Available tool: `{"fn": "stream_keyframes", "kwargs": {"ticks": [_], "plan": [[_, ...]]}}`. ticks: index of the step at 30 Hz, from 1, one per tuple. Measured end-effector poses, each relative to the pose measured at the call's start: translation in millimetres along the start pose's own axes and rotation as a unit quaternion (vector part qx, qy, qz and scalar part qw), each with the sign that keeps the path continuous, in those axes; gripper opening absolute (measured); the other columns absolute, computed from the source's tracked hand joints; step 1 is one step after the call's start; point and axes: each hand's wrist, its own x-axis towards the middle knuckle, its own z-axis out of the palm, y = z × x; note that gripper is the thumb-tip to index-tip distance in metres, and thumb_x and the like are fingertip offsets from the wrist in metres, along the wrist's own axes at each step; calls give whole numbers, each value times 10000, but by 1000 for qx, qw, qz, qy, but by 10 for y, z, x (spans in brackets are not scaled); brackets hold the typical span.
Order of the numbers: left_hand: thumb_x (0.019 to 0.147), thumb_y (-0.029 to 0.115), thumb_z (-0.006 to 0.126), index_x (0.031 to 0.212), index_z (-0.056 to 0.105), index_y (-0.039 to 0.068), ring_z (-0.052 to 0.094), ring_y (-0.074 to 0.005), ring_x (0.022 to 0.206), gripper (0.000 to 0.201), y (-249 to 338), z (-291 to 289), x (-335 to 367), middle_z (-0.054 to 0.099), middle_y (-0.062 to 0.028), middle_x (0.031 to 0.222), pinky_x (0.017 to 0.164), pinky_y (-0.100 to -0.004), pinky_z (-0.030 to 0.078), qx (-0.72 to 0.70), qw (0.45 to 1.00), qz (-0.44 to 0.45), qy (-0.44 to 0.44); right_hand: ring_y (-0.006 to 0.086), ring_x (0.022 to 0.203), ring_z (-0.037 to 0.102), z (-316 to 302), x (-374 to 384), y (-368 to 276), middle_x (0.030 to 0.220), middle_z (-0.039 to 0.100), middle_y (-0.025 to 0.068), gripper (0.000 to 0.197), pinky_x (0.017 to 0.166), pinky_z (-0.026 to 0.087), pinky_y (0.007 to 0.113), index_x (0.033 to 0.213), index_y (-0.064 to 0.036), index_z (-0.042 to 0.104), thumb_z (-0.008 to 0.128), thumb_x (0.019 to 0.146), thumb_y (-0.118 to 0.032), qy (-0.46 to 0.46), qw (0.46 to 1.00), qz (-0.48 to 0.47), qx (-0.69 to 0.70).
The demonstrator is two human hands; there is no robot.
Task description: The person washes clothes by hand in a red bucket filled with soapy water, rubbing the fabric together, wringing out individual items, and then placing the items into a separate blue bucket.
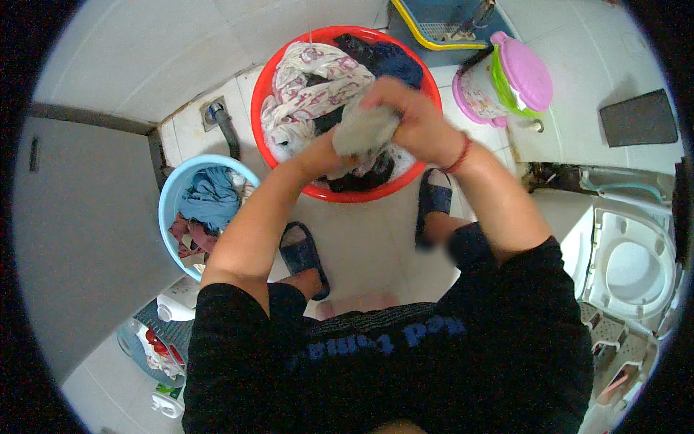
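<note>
Both your hands are clamped on that grey cloth (363, 130), left hand (323, 153) gripping its lower end, right hand (409, 117) wrapped over the top, right above the red basin (269, 92) on the floor. Keep the rubbing over the basin's middle so drips fall inside, not toward the blue bucket (168, 189).

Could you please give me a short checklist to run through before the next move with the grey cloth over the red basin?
1. Both hands grip the wet grey cloth: left hand, right hand: ok.
2. Cloth held above the round red plastic basin: ok.
3. Basin has spare room: not ok, heaped with clothes.
4. Round blue plastic bucket within reach: ok.
5. Floor dry underfoot: cannot tell.
</note>
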Motion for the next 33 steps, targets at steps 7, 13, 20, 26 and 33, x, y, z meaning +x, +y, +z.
{"fn": "stream_keyframes", "kwargs": {"ticks": [7, 13, 20, 26, 33], "plan": [[817, 81, 685, 1228, 519, 64, 601, -160, 1007, 444, 454, -389, -148, 639, -37, 1109, 889, -312, 477, -343, 931, 33, 116, 195, 1082, 550, -697, -114, -304, 1076, 595, 67, 528, 956, 428, 305, 1158, -55, 541, 621, 652, 70, 138, 973, 63, 176], [845, 211, 675, 1236, 534, 155, 552, -258, 1133, 419, -234, -185, 184, 576, -120, 1237, 904, -413, 469, 258, 953, -87, 132, 323, 1250, 439, 4, -341, 1042, 1287, 490, 134, 595, 1058, 348, 376, 1262, -84, 480, 562, 690, 56, -47, 976, 112, -180], [845, 467, 522, 1365, 473, 226, 310, -364, 1363, 576, -1353, 175, 392, 374, -156, 1455, 1098, -585, 238, 565, 814, -126, 40, 401, 1376, 241, 1361, -675, 1889, 1505, 262, 175, 722, 1107, 256, 515, 1446, -272, 330, 635, 795, -214, -169, 874, 284, -358], [885, 303, 425, 1184, 636, 86, 588, -305, 1129, 426, -1957, 357, 765, 626, -164, 1187, 997, -416, 427, 485, 801, -261, -235, 372, 1252, 419, 1475, -655, 2745, 1381, 403, 193, 516, 1041, 356, 456, 1364, -219, 430, 525, 866, -311, -330, 843, 360, -226], [849, 364, 518, 1095, 664, 73, 589, -329, 1106, 408, -1797, 303, 714, 625, -179, 1168, 931, -406, 464, 305, 878, -277, -243, 350, 1093, 553, 1301, -587, 2919, 1170, 581, 202, 373, 957, 423, 426, 1234, -117, 560, 485, 886, -228, -263, 856, 358, -263]]}}
